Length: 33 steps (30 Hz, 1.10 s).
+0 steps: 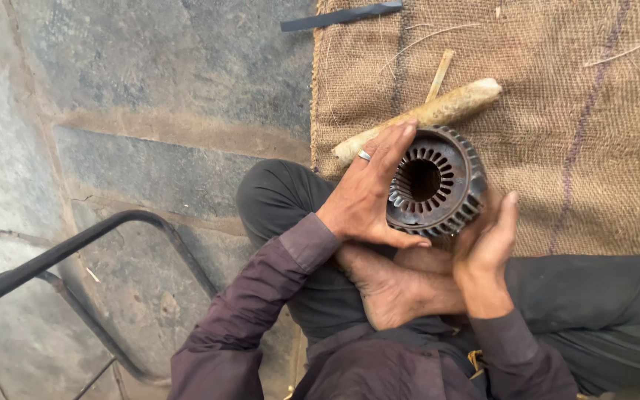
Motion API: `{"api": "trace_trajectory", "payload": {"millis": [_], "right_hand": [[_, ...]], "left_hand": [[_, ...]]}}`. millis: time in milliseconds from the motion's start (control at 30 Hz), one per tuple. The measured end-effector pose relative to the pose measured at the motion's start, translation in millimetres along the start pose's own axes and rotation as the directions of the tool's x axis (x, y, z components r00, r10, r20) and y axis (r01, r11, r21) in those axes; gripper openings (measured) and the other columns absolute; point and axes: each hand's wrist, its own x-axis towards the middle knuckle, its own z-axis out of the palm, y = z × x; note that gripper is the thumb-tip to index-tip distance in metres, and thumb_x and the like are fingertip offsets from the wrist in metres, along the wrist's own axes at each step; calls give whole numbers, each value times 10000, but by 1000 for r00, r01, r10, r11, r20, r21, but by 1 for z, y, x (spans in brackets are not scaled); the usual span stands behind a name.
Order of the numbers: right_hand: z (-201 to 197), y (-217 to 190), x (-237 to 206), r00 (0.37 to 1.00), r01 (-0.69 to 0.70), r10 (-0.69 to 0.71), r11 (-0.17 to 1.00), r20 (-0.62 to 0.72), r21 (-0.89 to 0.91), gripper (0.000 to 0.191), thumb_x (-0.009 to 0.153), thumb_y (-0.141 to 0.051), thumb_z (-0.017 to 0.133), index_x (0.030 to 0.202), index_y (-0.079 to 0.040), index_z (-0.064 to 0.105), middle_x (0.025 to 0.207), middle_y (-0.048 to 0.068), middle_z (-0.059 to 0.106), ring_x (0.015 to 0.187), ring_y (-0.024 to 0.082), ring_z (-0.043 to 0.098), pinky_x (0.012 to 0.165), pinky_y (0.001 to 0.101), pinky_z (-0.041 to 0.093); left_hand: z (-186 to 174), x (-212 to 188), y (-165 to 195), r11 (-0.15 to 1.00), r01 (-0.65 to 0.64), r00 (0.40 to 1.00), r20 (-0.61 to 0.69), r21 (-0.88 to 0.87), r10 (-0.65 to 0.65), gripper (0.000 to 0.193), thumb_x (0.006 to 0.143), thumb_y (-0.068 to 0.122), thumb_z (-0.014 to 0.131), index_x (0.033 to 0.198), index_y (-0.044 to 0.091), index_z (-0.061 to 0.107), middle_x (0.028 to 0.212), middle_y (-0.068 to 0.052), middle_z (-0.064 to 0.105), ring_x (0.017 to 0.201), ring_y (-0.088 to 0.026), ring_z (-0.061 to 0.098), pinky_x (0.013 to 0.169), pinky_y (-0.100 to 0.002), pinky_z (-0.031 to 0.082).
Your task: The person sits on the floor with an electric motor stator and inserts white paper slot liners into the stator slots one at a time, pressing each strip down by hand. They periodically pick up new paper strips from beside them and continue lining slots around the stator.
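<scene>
A dark round metal stator core (436, 181), with slots around a central hole, is held between both my hands above my crossed legs. My left hand (368, 196), a ring on one finger, presses flat against its left side with the thumb under the rim. My right hand (487, 241) cups its lower right edge from underneath. The hollow face of the core is turned up towards me.
A pale wooden stick (424, 116) and a thin splinter (439, 74) lie on a burlap mat (557, 111) just beyond the core. A dark flat strip (342, 16) rests at the mat's far edge. Black metal tubing (68, 252) curves over the stone floor at left.
</scene>
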Motion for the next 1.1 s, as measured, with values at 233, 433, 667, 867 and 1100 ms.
{"api": "trace_trajectory", "payload": {"millis": [233,433,667,867,1100], "right_hand": [[1,10,22,948,-291,265,947,177,138,738,1050,-586,297,1500,-29,476,1513,148,545,1403,314,523,1220,484,394],[14,8,19,952,-254,239,965,192,61,703,1073,-569,297,1536,-61,450,1535,145,524,1409,302,521,1222,485,413],[15,10,20,946,-274,257,960,198,63,709,1070,-559,256,1549,-68,436,1532,152,522,1408,318,520,1207,515,421],[19,7,16,947,-274,262,961,188,41,720,1057,-573,250,1545,-76,431,1510,156,526,1395,315,534,1165,510,466],[17,8,17,949,-285,278,958,150,34,714,1052,-571,254,1519,-71,458,1468,159,548,1354,298,563,1125,495,505]], "left_hand": [[-6,-8,-11,998,-21,999,-37,-63,19,1420,706,675,901,1679,98,43,1714,-200,242,1571,-414,265,1327,-506,251],[-8,-12,-6,997,42,995,-87,-61,-47,1414,672,718,888,1666,93,99,1687,-224,267,1560,-411,289,1318,-486,295],[-6,-25,9,952,273,960,-98,140,-261,1403,571,827,821,1554,-27,298,1589,-293,350,1525,-457,366,1288,-514,326],[-8,-24,11,942,298,952,-117,156,-282,1366,549,852,797,1500,-30,372,1566,-293,386,1503,-435,411,1285,-527,319],[-6,-26,15,924,309,951,-100,225,-293,1359,527,872,787,1454,-49,414,1554,-298,389,1483,-438,418,1257,-553,305]]}}
